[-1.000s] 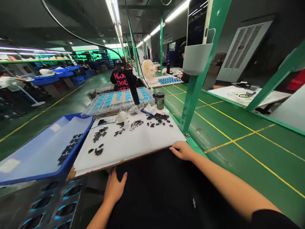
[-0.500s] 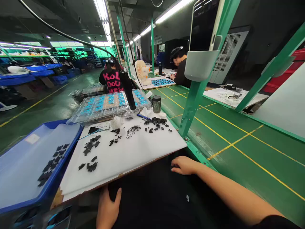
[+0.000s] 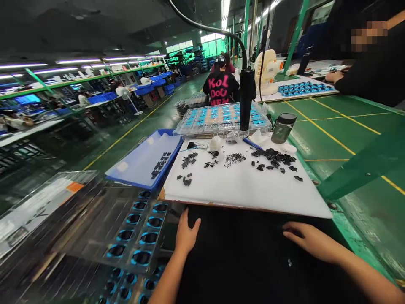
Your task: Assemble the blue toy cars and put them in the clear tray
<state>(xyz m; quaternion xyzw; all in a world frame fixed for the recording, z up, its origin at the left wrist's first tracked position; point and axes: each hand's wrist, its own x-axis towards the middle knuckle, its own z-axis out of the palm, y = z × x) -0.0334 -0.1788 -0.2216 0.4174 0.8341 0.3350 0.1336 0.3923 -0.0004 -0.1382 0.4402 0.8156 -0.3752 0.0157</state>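
Hands apart and empty: your left hand (image 3: 187, 237) and your right hand (image 3: 311, 237) lie on the black cloth (image 3: 253, 257), fingers spread, gripping nothing. Neither hand touches the white board (image 3: 247, 190), whose near edge lies just beyond your fingertips at 12 o'clock.

Note the change: your head view has swung left, which brings the board square ahead and shows more of the aisle. The hands have spread farther apart.

Locate the black pieces (image 3: 274, 156) on the board. The largest cluster lies at 1 o'clock, with smaller groups at 11 and 12 o'clock. Black granules (image 3: 234, 159) form a patch at 12 o'clock. More pieces lie in the blue tray (image 3: 129, 182) at 10 o'clock, beside the board.

Identify the surrounding items as follows:
- Clear tray of blue parts (image 3: 221, 133): beyond the board, at 12 o'clock.
- Black cylinder (image 3: 247, 99): hanging upright above that tray.
- Jar (image 3: 284, 128): at 1 o'clock, at the board's far corner.
- Clear tray with blue-ringed cavities (image 3: 136, 236): at 9 o'clock, beside your left hand.
- Co-worker's hand (image 3: 334, 77): at 1 o'clock, well apart from yours.
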